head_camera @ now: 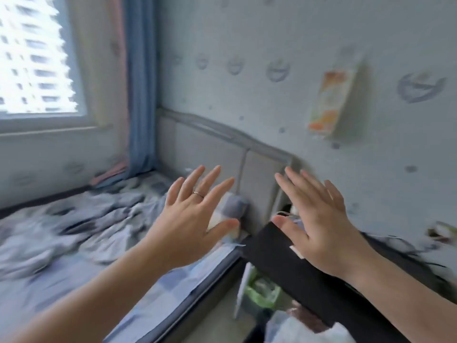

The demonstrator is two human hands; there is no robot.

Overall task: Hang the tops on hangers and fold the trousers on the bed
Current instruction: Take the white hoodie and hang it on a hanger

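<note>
Left hand [188, 226], right hand [319, 231] (bed [86, 219], seemingly)

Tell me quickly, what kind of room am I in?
Most likely a bedroom: rumpled blue-grey checked bedding, a grey padded headboard and a blue fabric curtain beside the bright window.

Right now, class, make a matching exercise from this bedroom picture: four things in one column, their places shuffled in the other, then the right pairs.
Things
1. thin metal ring
2. long blue fabric curtain
3. orange-and-white paper packet
4. crumpled green plastic bag

Places
A. on the patterned wall
B. beside the window
C. in the gap beside the bed
D. on the left hand

Pairs: 1-D, 2-B, 3-A, 4-C
</note>
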